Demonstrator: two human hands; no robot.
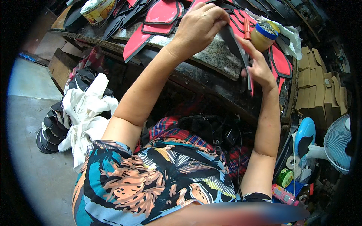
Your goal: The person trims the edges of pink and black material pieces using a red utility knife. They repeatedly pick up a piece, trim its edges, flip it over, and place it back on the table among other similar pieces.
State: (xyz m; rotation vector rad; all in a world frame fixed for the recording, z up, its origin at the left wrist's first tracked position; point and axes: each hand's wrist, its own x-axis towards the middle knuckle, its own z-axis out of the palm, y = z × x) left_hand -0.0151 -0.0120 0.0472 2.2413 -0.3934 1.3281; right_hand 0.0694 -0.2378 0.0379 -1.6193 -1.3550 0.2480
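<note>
My left hand is closed at the table's edge, its thumb and fingers pinching the upper end of a thin, dark insole-shaped piece. The piece hangs nearly edge-on, and a little pinkish red shows at its lower tip. Along its right side lies my right hand, with the index finger stretched up it and the other fingers curled round its lower part. Just behind that hand stands a yellowish jar with a blue rim. A red-orange handle stands upright beside the jar.
Red insole pieces with black edging cover the stone-topped table. A printed tub stands at the far left. White cloth lies over dark items at left. Cardboard pieces and a fan are at right.
</note>
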